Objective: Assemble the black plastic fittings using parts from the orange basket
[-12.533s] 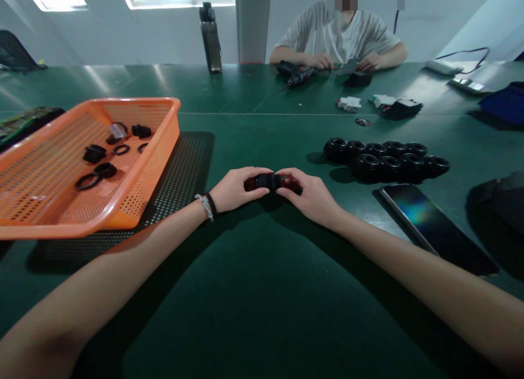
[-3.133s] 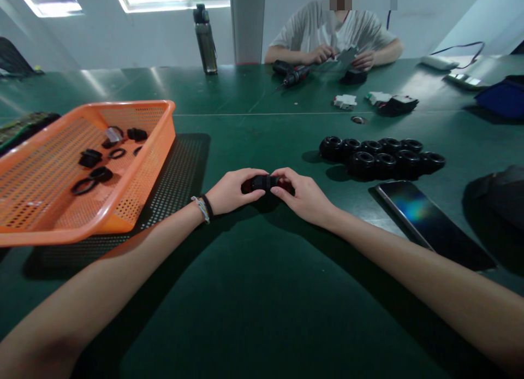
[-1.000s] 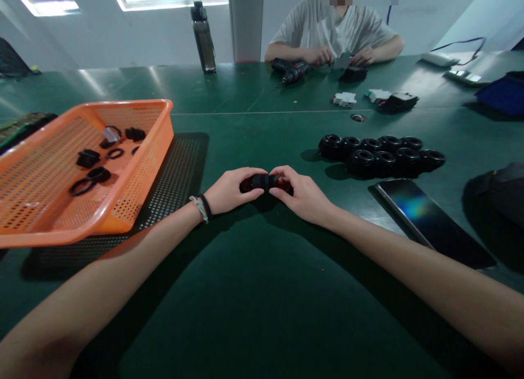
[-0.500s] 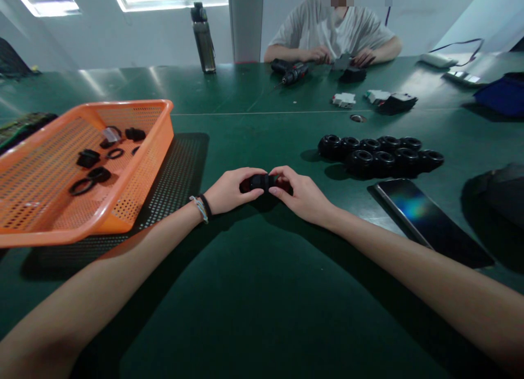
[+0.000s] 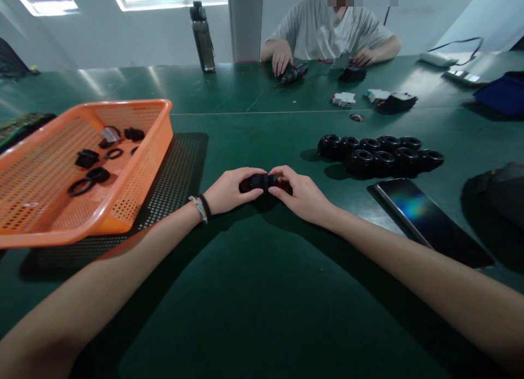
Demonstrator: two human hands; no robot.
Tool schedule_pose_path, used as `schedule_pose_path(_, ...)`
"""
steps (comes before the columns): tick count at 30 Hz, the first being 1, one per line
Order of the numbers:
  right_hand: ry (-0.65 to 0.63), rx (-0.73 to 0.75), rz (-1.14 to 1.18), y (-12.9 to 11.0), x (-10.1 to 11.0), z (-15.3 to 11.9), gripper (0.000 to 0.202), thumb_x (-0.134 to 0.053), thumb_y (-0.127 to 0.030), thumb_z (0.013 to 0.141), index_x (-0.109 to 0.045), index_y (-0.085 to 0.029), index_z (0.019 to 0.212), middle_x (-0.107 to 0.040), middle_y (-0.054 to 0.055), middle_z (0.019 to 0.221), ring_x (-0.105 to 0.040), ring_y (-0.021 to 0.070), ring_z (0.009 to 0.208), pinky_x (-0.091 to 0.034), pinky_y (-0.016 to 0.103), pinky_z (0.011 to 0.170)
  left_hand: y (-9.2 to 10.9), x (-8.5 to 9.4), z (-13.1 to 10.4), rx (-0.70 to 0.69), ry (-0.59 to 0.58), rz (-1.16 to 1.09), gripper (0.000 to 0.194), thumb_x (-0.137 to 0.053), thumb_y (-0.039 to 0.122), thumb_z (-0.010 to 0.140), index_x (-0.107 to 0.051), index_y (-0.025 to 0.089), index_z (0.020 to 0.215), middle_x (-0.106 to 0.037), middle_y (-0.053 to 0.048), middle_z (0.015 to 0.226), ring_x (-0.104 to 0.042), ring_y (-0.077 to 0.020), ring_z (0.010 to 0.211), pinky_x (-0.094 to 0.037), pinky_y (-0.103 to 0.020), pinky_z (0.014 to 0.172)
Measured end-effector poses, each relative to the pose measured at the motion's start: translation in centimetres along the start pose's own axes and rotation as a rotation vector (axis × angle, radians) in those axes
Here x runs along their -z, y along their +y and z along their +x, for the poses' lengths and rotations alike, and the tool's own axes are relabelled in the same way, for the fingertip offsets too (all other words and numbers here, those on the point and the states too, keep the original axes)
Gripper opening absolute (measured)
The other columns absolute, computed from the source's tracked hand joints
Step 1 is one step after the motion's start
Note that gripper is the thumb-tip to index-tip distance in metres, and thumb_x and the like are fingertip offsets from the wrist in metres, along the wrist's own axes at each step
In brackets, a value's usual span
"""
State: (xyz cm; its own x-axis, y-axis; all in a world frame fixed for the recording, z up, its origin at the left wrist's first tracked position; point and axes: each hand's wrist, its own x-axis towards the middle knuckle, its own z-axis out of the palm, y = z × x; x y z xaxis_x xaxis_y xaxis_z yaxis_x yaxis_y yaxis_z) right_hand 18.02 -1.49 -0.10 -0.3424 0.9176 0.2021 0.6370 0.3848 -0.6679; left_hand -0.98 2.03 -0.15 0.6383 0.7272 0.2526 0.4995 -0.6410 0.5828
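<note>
Grip state: left hand (image 5: 229, 191) and right hand (image 5: 306, 196) are both closed in a pinch, thumbs on the near side and fingers on the far side, on opposite ends of one small black part (image 5: 262, 182). Fingertips nearly meet at its middle. Whether the part is one piece or two joined pieces cannot be determined; the fingers cover its ends.

Part location: at the centre of the scene, lying left to right, just above or on the green bench (image 5: 245, 291); contact cannot be confirmed.

Change: compared with half a second ago, both hands and the part hold the same position. The only clear movement is across the bench, where a co-worker's hand (image 5: 281, 57) has shifted onto the rear end of a drill (image 5: 293, 74). Judged from this, the work in hand is unaffected, and no visible advance has occurred.

Surroundings: to the left, an orange basket (image 5: 141, 182) contains loose black fittings (image 5: 87, 158) and rings (image 5: 113, 153). To the right, black rounded parts (image 5: 383, 159) stand in a cluster, with a phone (image 5: 429, 220) nearer. Far left of centre, a bottle (image 5: 202, 43) stands upright.
</note>
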Motion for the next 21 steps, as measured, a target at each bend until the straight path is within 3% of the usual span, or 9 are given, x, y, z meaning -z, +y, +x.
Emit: schedule_pose_path(21, -0.006, 0.006, 0.015, 0.05, -0.04, -0.02, 0.019, -0.05, -0.023, 0.082, -0.048, -0.018, 0.101, -0.061, 0.002, 0.078, -0.056, 0.0162, 0.068, -0.041, 0.03, 0.063, 0.02, 0.07, -0.02, 0.017, -0.003, 0.007, 0.036, -0.057, 0.027, 0.078, -0.058, 0.014, 0.112, -0.066, -0.008, 0.107, -0.061, -0.0172, 0.091, -0.049, -0.03, 0.081)
